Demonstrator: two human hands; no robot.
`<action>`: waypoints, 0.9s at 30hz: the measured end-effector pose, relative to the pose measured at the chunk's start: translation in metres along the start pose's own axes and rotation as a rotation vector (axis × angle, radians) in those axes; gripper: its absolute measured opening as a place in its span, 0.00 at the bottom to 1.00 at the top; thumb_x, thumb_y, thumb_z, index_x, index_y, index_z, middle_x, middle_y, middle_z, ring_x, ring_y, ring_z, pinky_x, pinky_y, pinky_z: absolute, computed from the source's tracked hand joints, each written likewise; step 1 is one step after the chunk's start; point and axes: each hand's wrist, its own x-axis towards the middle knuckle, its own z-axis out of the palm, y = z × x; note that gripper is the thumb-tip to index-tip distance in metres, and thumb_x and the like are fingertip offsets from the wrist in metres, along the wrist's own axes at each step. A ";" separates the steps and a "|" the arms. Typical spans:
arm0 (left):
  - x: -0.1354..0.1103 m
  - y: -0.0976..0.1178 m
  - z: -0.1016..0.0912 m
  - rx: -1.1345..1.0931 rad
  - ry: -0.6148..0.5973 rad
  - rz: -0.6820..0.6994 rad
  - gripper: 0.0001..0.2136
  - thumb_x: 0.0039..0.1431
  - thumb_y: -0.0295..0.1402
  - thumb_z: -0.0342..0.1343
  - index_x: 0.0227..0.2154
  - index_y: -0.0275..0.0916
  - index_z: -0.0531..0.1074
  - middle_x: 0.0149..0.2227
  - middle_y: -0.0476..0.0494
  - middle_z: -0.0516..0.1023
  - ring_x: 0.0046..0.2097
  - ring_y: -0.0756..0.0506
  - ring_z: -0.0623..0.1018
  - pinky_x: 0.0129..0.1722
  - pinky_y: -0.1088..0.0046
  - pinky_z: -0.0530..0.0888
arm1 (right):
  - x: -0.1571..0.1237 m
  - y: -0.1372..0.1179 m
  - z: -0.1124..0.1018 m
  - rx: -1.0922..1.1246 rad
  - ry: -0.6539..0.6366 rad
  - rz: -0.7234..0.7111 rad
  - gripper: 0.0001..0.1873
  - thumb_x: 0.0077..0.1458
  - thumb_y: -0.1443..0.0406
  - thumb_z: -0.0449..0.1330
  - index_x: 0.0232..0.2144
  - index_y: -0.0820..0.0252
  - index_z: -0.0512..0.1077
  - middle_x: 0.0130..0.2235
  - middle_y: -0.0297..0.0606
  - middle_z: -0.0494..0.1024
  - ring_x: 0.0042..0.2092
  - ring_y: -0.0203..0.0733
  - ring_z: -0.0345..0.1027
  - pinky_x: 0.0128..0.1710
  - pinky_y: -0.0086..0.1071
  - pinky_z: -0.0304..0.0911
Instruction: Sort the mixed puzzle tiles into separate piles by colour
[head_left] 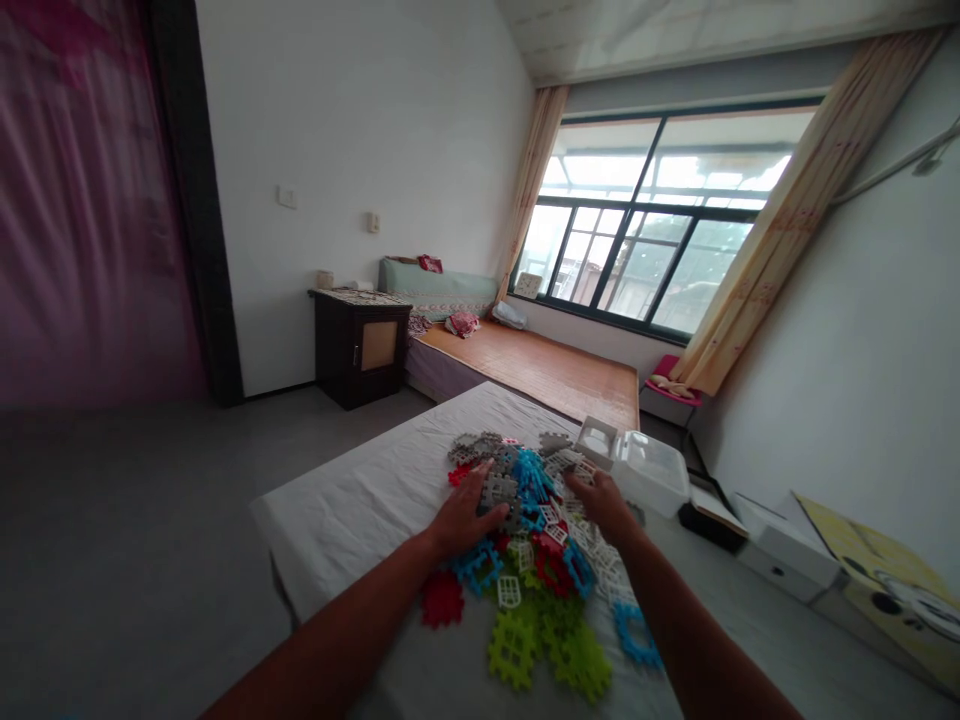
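Plastic tiles [536,545] under hands, clear box [645,470] beside

No lettering, number, brand or sign can be read anywhere. The yellow carton [889,585], well to the right of the clear plastic box [651,470], bears a printed cartoon picture, but any words on it are too blurred to tell. The coloured plastic pieces [540,560], just left of that box, show only plain surfaces.

Two hands [466,518], one heap of plastic tiles [540,575], one clear box [651,470], one dark cabinet [360,345]
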 end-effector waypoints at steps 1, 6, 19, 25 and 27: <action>0.000 -0.001 0.000 -0.004 0.008 -0.004 0.34 0.58 0.46 0.49 0.63 0.38 0.45 0.64 0.36 0.54 0.63 0.39 0.56 0.62 0.56 0.56 | 0.002 -0.011 0.010 0.045 -0.036 0.014 0.17 0.50 0.54 0.55 0.36 0.60 0.70 0.22 0.32 0.71 0.19 0.35 0.63 0.14 0.26 0.53; 0.001 -0.004 0.000 0.020 0.084 0.002 0.35 0.60 0.47 0.47 0.64 0.40 0.41 0.65 0.38 0.50 0.65 0.39 0.52 0.62 0.56 0.54 | 0.016 -0.045 0.040 0.145 -0.124 0.057 0.22 0.48 0.49 0.56 0.39 0.58 0.68 0.32 0.37 0.75 0.30 0.39 0.71 0.21 0.28 0.64; 0.003 -0.001 -0.004 0.177 0.132 -0.006 0.23 0.61 0.44 0.45 0.57 0.42 0.61 0.59 0.40 0.63 0.60 0.41 0.62 0.60 0.58 0.60 | 0.000 -0.013 -0.040 -0.350 -0.232 -0.168 0.27 0.49 0.47 0.56 0.46 0.56 0.71 0.46 0.44 0.76 0.46 0.48 0.70 0.48 0.42 0.64; 0.006 -0.006 0.000 0.211 0.139 0.007 0.22 0.62 0.43 0.45 0.56 0.41 0.61 0.58 0.40 0.65 0.60 0.42 0.62 0.60 0.58 0.60 | -0.036 0.049 -0.059 -0.644 -0.436 -0.074 0.42 0.41 0.54 0.63 0.59 0.55 0.58 0.56 0.44 0.68 0.53 0.51 0.64 0.54 0.44 0.57; 0.006 -0.007 0.000 0.215 0.134 0.013 0.22 0.62 0.43 0.45 0.56 0.40 0.62 0.58 0.40 0.65 0.60 0.43 0.62 0.60 0.59 0.60 | -0.039 0.053 -0.050 -0.652 -0.438 -0.138 0.42 0.45 0.58 0.59 0.62 0.54 0.52 0.60 0.42 0.63 0.56 0.50 0.60 0.57 0.46 0.51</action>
